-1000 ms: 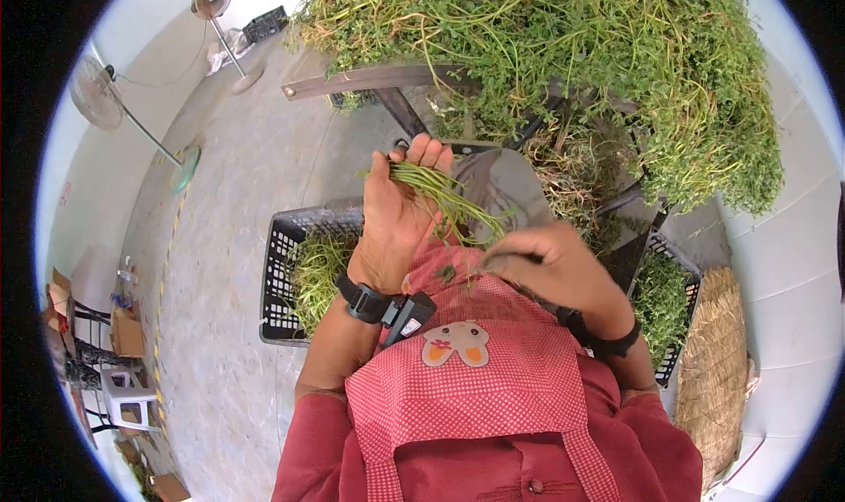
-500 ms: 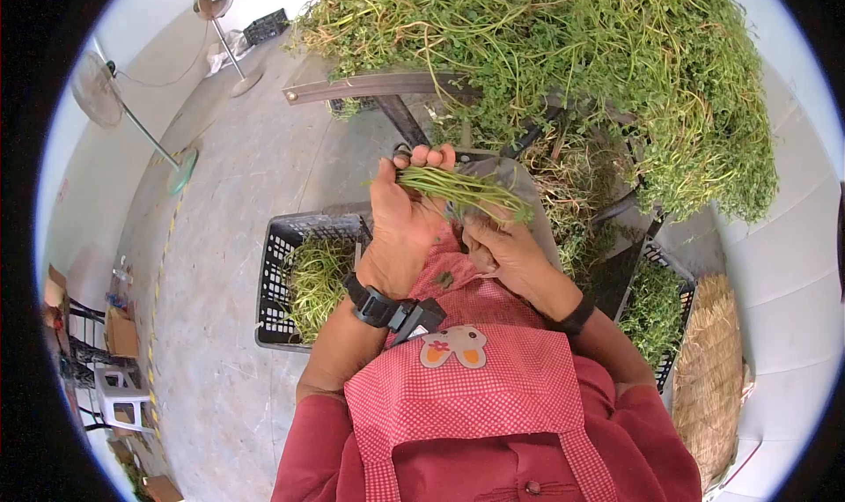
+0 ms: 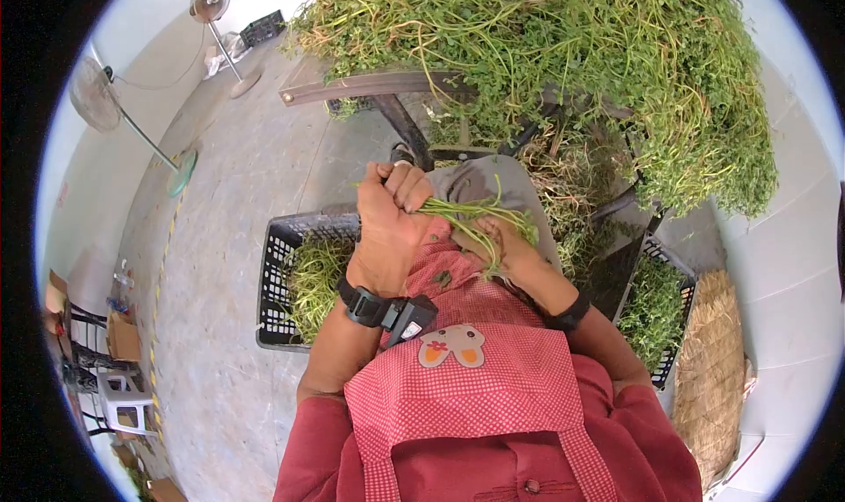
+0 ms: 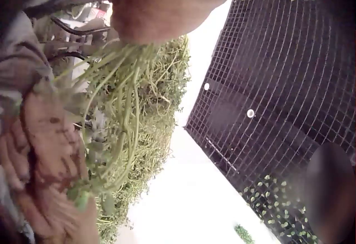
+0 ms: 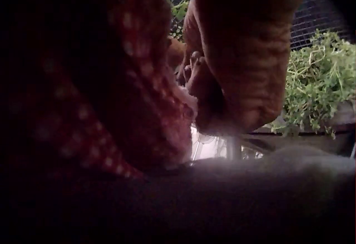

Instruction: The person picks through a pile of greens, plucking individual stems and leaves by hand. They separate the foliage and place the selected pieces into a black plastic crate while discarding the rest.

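Observation:
My left hand (image 3: 390, 216) is closed in a fist round the stem ends of a small bunch of green sprigs (image 3: 471, 213). My right hand (image 3: 502, 247) lies palm up under the leafy end of the same bunch, its fingers curled round the sprigs. Both hands are above my lap, over a red checked apron (image 3: 475, 370). In the left wrist view the bunch of green sprigs (image 4: 119, 122) runs from my left hand (image 4: 167, 8) down to my right hand (image 4: 50, 160). The right wrist view is dark and shows mostly apron and my right hand (image 5: 245, 60).
A big heap of green plants (image 3: 563, 62) covers a table ahead. A black plastic crate (image 3: 275, 273) with cut greens stands on the floor at my left; another crate (image 3: 660, 308) with greens is at my right beside a woven basket (image 3: 713, 379). Fans (image 3: 216, 9) stand on the bare concrete floor.
My left hand has closed from loosely curled fingers into a fist on the stems and dropped a little. My right hand came up from my lap and took the leafy end.

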Action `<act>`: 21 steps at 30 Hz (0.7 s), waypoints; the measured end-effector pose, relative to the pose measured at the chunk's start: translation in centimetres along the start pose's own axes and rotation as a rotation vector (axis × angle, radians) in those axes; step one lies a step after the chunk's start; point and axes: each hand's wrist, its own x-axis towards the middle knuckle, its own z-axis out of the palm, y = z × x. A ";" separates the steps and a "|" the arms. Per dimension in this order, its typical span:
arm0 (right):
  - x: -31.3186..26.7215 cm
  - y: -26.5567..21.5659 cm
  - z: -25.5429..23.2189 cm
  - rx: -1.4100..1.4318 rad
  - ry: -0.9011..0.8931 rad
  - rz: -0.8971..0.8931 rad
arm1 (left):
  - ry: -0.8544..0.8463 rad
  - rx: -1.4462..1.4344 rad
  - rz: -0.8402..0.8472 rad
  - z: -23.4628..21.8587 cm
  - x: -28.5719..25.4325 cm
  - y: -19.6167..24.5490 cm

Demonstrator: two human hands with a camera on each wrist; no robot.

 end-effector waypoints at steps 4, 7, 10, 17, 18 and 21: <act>-0.1 -1.3 -1.3 -0.906 -0.222 -0.061 | 0.018 0.021 0.108 0.2 0.4 2.4; 0.3 -0.3 -3.8 -1.008 -0.515 0.057 | -0.077 0.041 0.200 2.4 0.3 4.7; -0.3 -0.3 -4.2 -0.199 -0.376 0.270 | -0.065 0.048 0.282 2.8 0.2 4.8; -1.8 -2.3 -1.5 0.280 -0.200 0.174 | -0.007 -0.039 0.178 1.2 -0.1 3.9; -1.8 -2.1 -1.9 0.272 -0.248 0.119 | -0.017 -0.025 0.187 1.2 -0.2 3.9; -2.7 -3.3 -2.0 0.208 -0.013 -0.079 | -0.026 -0.006 0.195 1.4 -0.2 3.8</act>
